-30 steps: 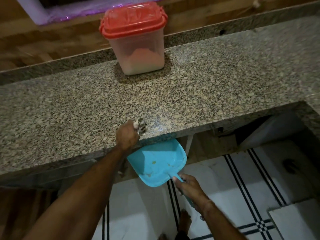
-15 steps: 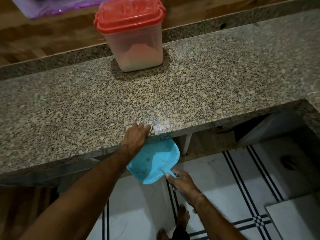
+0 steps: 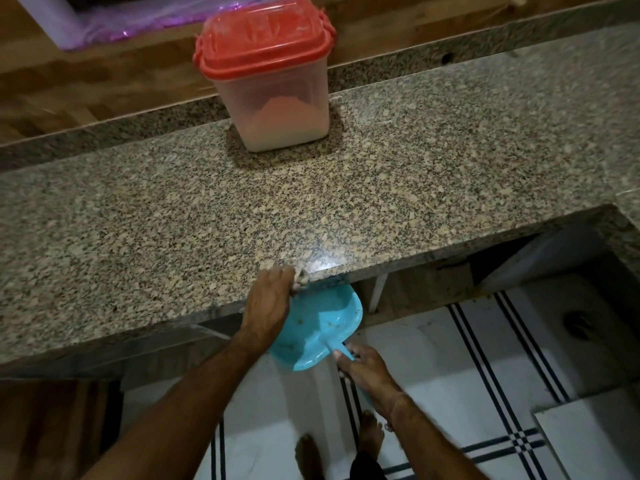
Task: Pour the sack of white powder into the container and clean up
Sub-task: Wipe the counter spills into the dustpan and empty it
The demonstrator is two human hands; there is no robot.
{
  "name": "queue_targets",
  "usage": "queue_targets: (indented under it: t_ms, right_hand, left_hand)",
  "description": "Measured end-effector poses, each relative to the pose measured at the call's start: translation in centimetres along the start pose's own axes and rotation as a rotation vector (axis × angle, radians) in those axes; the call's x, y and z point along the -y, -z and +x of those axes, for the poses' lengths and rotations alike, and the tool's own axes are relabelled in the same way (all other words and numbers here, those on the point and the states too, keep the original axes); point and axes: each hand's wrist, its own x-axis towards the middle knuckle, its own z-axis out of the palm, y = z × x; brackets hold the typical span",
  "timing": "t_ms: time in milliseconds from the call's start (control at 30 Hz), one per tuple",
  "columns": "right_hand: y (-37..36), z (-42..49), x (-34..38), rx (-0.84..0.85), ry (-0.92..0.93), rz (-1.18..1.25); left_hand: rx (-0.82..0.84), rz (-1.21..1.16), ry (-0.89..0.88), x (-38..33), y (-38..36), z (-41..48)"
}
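A clear plastic container [image 3: 277,109] with a red lid [image 3: 263,39], closed and partly filled with white powder, stands at the back of the granite counter [image 3: 415,188]. My left hand [image 3: 270,306] rests over the counter's front edge, fingers curled on a small whitish cloth [image 3: 301,277] that is mostly hidden. Just below that edge, my right hand [image 3: 367,372] grips the handle of a blue dustpan [image 3: 322,327], with the pan tucked partly beneath the counter. A few crumbs lie in the pan. No sack is in view.
Below the counter lies a white tiled floor [image 3: 433,393] with dark stripes, and my bare feet [image 3: 370,434] stand on it. A wooden wall and a purple-lit ledge [image 3: 104,26] run behind the counter. The counter turns a corner at the far right.
My left hand has slid from on top of the counter down over its front edge with the cloth. The dustpan has moved up and further beneath the edge.
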Motion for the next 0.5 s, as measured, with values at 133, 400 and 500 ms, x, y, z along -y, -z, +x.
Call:
queue_targets:
  t_ms: [133,400,500]
  right_hand:
    - [-0.5,0.0,-0.3,-0.025,-0.005,0.011]
    - [-2.5,-0.8,-1.0,-0.135,-0.065,0.016]
    - [-3.1,-1.3,-1.1,-0.175,-0.059,0.02]
  left_hand:
    - [-0.032,-0.077,0.127,4.4,1.8,2.5]
    - [0.113,-0.185,-0.047,2.4,-0.4,5.0]
    - [0.211,-0.151,-0.257,2.9,0.5,6.1]
